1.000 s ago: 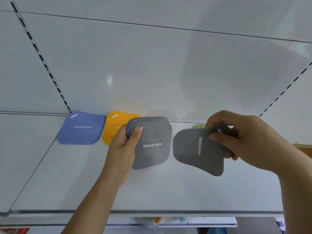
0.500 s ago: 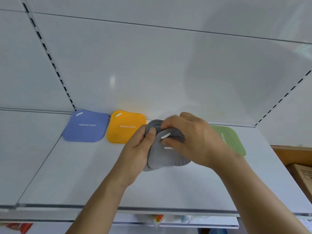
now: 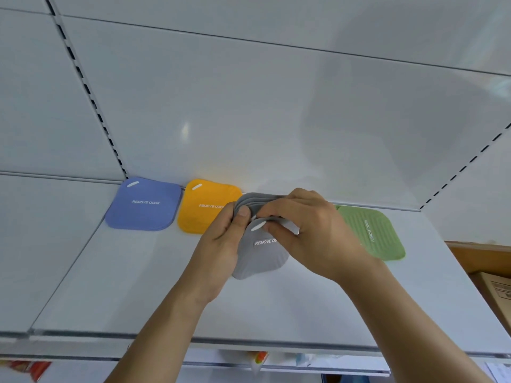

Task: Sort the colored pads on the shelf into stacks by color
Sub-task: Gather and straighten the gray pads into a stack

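Head view: white metal shelf (image 3: 138,286) w/ white back panel (image 3: 249,106). Both hands meet mid-shelf on a fanned bunch of flat grey rounded-square silicone pads (image 3: 258,258), held just above the shelf surface, tilted toward the camera. L hand (image 3: 221,244) grips the bunch from its left edge, thumb across the front near the top, fingers curled behind. R hand (image 3: 309,233) comes over from the right, fingers curled on the top/right part of the bunch, thumb and index pinching the front grey pad near its white slot. Front pad reads "REMOVE OD…", rest of the print hidden by the R hand. Several grey edges fan out behind at top; exact count can't be told.

At the back of the shelf, left to right: blue rounded-square pad (image 3: 143,204) lying flat in the rear-left corner; orange-yellow rounded-square pad (image 3: 206,207) just beside it, its right edge hidden behind the L hand; green ribbed rounded-square pad (image 3: 370,233) right of the hands, partly covered by the R wrist. Whether blue, orange or green are single pads or stacks: can't tell.

Far right, beyond the shelf: brown cardboard box (image 3: 495,288). Below the front lip: a lower shelf w/ blurred coloured items (image 3: 260,357).
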Demonstrator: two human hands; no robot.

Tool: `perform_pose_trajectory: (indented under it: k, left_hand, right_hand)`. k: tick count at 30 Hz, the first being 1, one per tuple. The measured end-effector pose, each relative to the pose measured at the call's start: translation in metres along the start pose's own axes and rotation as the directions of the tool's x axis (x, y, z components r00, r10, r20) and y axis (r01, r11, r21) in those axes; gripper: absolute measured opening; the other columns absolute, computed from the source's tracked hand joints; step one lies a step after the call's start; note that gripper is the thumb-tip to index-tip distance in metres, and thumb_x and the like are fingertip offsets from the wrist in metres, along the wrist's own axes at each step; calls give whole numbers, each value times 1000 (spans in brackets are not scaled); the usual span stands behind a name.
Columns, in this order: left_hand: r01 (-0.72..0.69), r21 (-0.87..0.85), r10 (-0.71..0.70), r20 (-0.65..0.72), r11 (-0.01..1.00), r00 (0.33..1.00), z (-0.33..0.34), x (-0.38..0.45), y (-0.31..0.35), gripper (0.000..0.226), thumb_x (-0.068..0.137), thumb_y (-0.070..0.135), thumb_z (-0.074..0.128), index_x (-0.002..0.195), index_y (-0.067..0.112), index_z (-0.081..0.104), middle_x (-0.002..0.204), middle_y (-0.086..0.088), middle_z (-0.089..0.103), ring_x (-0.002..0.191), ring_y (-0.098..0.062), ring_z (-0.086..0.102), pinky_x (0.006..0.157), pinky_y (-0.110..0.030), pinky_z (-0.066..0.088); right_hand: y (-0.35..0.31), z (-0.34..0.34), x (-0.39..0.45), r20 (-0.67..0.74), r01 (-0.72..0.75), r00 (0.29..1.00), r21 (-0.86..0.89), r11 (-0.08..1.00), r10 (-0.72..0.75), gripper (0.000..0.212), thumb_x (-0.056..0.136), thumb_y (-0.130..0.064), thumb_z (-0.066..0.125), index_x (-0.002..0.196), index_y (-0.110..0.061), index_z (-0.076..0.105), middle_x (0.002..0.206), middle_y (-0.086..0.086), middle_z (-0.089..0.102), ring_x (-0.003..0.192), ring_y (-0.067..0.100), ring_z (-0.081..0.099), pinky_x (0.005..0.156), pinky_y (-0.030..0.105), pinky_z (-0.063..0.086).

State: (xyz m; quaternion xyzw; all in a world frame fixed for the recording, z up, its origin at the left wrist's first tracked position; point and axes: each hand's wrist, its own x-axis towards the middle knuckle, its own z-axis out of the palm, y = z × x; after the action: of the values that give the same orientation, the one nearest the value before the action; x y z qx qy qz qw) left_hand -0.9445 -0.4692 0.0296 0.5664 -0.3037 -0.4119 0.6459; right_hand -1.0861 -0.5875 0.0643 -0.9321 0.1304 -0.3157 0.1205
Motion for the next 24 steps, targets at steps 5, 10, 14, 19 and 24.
perform_pose_trajectory:
  k: [5,10,14,19,24]
  left_hand:
    - [-18,-33,19,33,999,999,-5,-3,-1,32,102,45,48,119,37,74,127,3,75,124,-21,67,113,-56,47]
    - [-164,210,136,139,964,981,-6,-5,-2,44,95,59,58,130,32,64,122,17,72,117,-2,66,94,-19,52]
    - [-224,229,216,58,947,975,-5,-4,-8,35,95,41,63,128,29,64,120,16,74,116,-3,67,93,-17,50]
    - [-272,191,248,141,943,958,-2,-4,-6,33,100,31,59,132,27,61,124,16,72,120,-4,65,95,-13,48]
    - [-309,234,259,222,922,940,-1,1,-16,35,104,29,61,138,27,57,135,10,68,132,-16,61,107,-27,50]
  right_hand:
    - [-10,4,-4,-109,-65,992,-30,997,62,19,85,-8,77,100,-16,68,93,-5,66,78,19,59,71,41,53]
    - [-9,11,-6,-192,-110,976,-38,993,101,24,83,-14,81,100,-13,64,98,-2,64,88,24,59,75,38,51]
    - [5,17,-29,-150,-376,911,83,923,385,62,83,-46,83,133,-19,59,133,-10,60,125,12,57,102,28,47]
    - [13,29,-64,160,-543,725,731,414,670,40,88,-30,78,123,-13,69,118,4,77,113,26,71,102,61,52]
    - [-7,39,-72,-70,-478,658,730,488,750,12,99,-7,69,107,-16,67,98,1,77,95,21,73,84,35,57]
